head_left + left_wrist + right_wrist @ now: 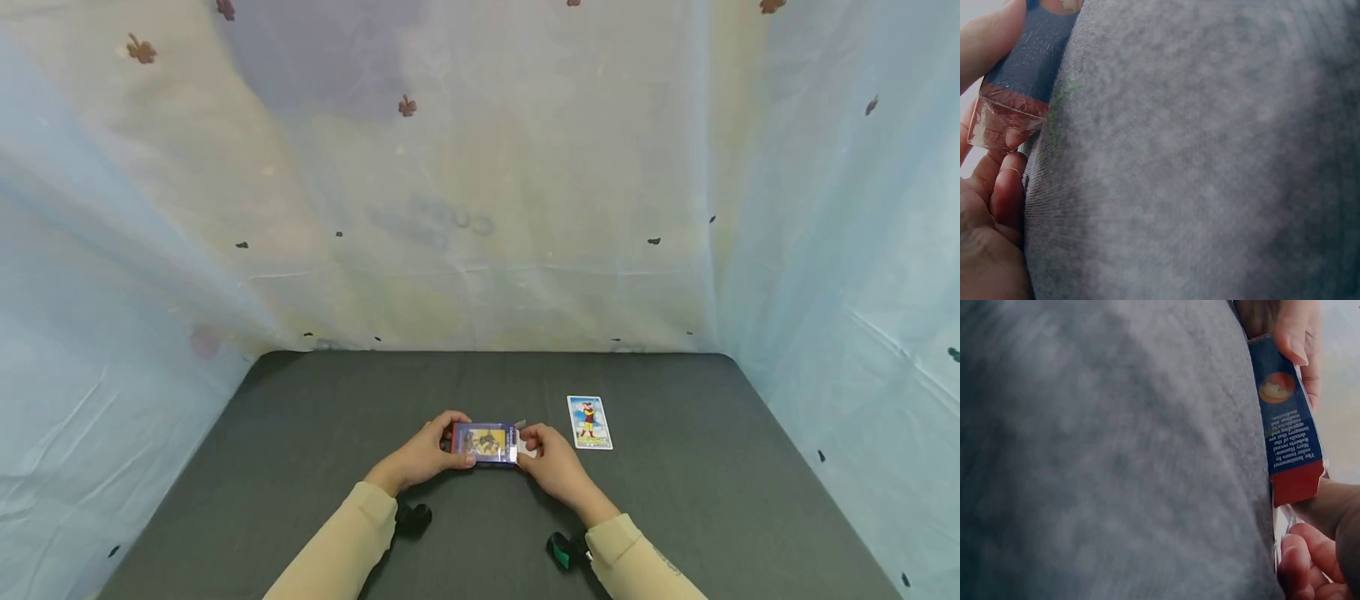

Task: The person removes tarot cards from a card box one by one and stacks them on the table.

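Pale patterned sheeting [480, 167] encloses a dark grey counter [337, 400], over which both hands meet at one item: the left hand [420, 456] grips the left end of a blue-and-red box [487, 442], while the right hand [558, 467] has thumb and fingers closed about its right end, where a white piece [528, 447] shows. Box position is directly between the hands, long axis running left to right, neither hand nearer; contact with the counter cannot be confirmed. One illustrated card [590, 422] lies picture side up, just beyond the right hand and apart from the box.
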`<move>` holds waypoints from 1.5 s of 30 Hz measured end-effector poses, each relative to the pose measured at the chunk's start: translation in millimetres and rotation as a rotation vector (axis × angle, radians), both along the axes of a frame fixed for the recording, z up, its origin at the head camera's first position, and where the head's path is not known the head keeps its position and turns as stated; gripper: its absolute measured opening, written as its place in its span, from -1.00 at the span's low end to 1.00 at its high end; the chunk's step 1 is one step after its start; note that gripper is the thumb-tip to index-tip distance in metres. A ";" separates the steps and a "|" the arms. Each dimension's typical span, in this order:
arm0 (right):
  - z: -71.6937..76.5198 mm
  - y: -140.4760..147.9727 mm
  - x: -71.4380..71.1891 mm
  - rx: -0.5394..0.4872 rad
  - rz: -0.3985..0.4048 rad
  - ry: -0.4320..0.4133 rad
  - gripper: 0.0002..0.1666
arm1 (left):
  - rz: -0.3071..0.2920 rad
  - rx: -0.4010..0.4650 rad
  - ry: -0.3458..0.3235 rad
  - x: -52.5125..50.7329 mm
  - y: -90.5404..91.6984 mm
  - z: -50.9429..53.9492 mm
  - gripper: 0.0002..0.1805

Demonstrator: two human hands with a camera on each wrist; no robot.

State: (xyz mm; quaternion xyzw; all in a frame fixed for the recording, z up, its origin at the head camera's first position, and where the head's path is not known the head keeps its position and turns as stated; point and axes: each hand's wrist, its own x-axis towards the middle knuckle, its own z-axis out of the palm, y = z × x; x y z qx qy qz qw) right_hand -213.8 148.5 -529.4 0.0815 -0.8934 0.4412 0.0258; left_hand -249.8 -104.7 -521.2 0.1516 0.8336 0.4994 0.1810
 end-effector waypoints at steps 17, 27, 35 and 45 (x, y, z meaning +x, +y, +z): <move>5.7 -7.2 -3.0 0.085 -0.049 -0.016 -0.58 | -0.013 0.016 -0.002 1.2 0.3 1.5 -0.31; 6.4 -5.1 2.3 -0.085 -0.041 -0.009 -0.63 | -0.016 0.019 -0.001 -0.7 0.6 -0.9 -0.31; 4.2 -3.4 1.6 -0.178 0.004 -0.077 -0.76 | -0.006 0.017 -0.006 0.7 -0.2 -3.1 -0.30; 7.4 -2.8 3.6 -0.123 -0.012 -0.058 -0.91 | -0.004 0.022 -0.005 0.1 0.0 -3.9 -0.30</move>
